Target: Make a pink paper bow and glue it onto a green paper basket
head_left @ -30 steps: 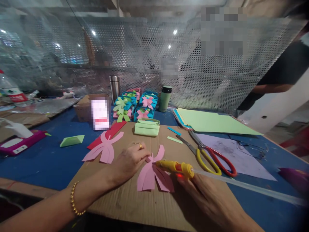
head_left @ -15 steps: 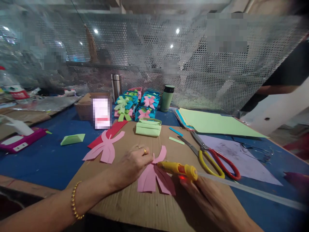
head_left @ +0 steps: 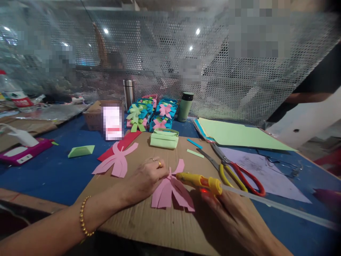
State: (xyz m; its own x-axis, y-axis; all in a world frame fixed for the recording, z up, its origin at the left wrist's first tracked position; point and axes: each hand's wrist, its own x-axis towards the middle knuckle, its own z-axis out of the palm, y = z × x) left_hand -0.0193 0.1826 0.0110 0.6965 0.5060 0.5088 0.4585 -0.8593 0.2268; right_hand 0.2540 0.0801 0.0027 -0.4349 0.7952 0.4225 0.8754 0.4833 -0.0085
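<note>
A pink paper bow (head_left: pixel 163 195) lies on the cardboard sheet (head_left: pixel 149 227). My left hand (head_left: pixel 149 174) pinches this bow near its middle, fingers closed. In my right hand (head_left: pixel 226 209) is a yellow hot glue gun (head_left: pixel 201 180) with a red light lit, a long clear glue stick (head_left: pixel 279 206) trailing from its back. Its nozzle points left at the bow's centre, close to my left fingertips; whether it touches the paper I cannot tell. Another pink paper bow (head_left: pixel 117 161) rests to the left, partly over a red paper strip (head_left: pixel 130 138). Behind sits a folded light green paper bag (head_left: pixel 164 139).
Scissors (head_left: pixel 234 174) with yellow and red handles lie right of the cardboard, by stacked coloured paper (head_left: pixel 239 133). At the back stand decorated paper bags (head_left: pixel 162 110), a steel flask (head_left: pixel 129 93), a green tumbler (head_left: pixel 185 106) and a cardboard box (head_left: pixel 92 117). A purple power strip (head_left: pixel 34 149) is left.
The glue gun's nozzle has shifted slightly right from the bow's centre. My left hand stays on the bow. The view has tilted a little.
</note>
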